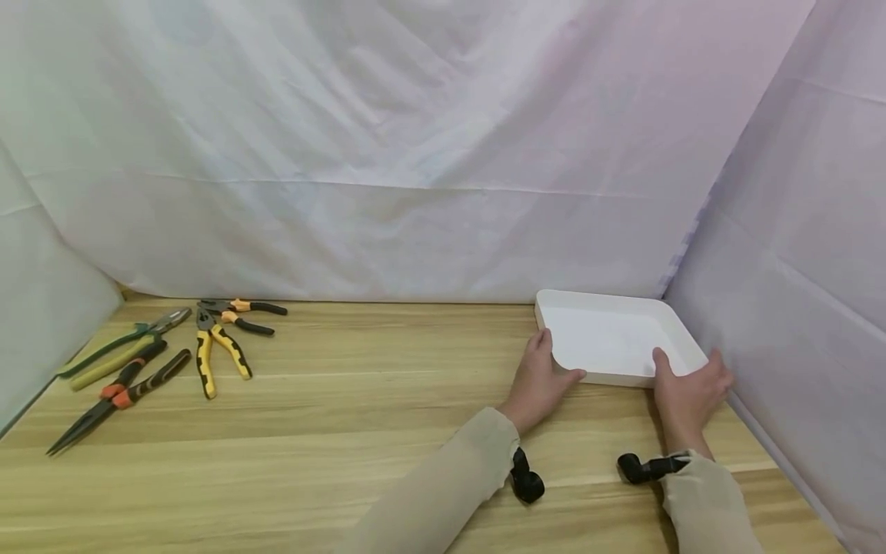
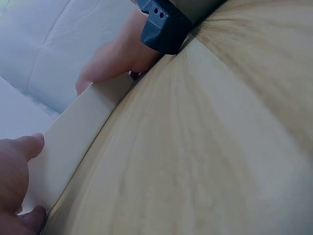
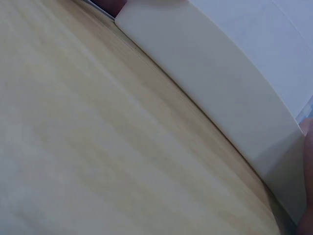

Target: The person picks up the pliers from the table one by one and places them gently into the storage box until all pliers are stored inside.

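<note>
A shallow white tray (image 1: 602, 338) lies at the back right of the wooden table, looking bare inside. At its front left corner my left hand (image 1: 540, 385) holds it, with the thumb along the front wall and fingers by the left side. My right hand (image 1: 688, 392) grips the front right corner, its thumb over the rim and its fingers around the outside. In the left wrist view the tray's front wall (image 2: 73, 132) runs between both hands. From the right wrist, the wall's lower edge (image 3: 195, 73) appears to meet the wood.
Several pliers lie at the left: green-handled pliers (image 1: 114, 354), long-nose pliers (image 1: 114, 400), yellow-and-black pliers (image 1: 223, 345) and orange-and-black pliers (image 1: 245, 314). White cloth (image 1: 388, 231) hangs along the back. Another cloth wall (image 1: 796, 292) stands close beside the right hand.
</note>
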Motion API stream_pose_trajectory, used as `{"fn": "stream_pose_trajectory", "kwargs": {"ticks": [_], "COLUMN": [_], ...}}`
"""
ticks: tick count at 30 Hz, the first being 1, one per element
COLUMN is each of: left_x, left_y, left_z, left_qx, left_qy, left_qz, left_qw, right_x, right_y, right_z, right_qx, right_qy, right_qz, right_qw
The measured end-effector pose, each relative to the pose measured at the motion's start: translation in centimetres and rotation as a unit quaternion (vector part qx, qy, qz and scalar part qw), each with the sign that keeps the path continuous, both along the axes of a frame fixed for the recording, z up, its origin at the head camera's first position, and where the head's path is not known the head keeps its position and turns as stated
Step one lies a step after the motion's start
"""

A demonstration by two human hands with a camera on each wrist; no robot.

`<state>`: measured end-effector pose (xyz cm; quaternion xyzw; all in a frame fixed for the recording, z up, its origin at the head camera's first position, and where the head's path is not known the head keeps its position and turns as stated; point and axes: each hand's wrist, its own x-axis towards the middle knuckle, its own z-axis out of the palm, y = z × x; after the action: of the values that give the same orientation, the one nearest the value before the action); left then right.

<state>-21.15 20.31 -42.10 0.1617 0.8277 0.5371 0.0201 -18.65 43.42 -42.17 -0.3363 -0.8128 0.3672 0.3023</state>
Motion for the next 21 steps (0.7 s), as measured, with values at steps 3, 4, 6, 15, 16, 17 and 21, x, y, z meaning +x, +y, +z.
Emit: {"fn": "stream_pose_trajectory", "kwargs": {"ticks": [3, 4, 6, 15, 16, 17, 21], "left_x": [0.1, 0.1, 0.1, 0.1, 0.1, 0.1, 0.3], "left_y": [-0.2, -0.2, -0.4, -2.2, -2.4, -2.6, -3.4], "left_z": [-0.1, -0.1, -0.2, -0.2, -0.2, -0.2, -0.1], "left_qx": [-0.006, -0.007, -0.007, 0.004, 0.004, 0.003, -0.002], "left_qy": [0.005, 0.006, 0.006, 0.010, 0.011, 0.011, 0.011], "left_qz": [0.004, 0.006, 0.008, -0.003, -0.003, -0.003, 0.003], "left_qw": [1.0000, 0.9999, 0.9999, 0.9999, 0.9999, 0.9999, 0.9999], "right_x": [0.1, 0.2, 0.3, 0.1, 0.1, 0.1, 0.1], "right_y": [0.0, 0.0, 0.1, 0.1, 0.1, 0.0, -0.3], "right_z": [-0.1, -0.1, -0.1, 0.1, 0.1, 0.2, 0.3], "right_qx": [-0.003, -0.003, -0.009, -0.033, -0.034, -0.035, -0.043], "right_qy": [0.010, 0.013, 0.019, 0.004, 0.002, 0.002, 0.000], "right_qz": [-0.002, -0.002, -0.001, 0.008, 0.010, 0.012, 0.019], "right_qw": [0.9999, 0.9999, 0.9998, 0.9994, 0.9994, 0.9993, 0.9989]}}
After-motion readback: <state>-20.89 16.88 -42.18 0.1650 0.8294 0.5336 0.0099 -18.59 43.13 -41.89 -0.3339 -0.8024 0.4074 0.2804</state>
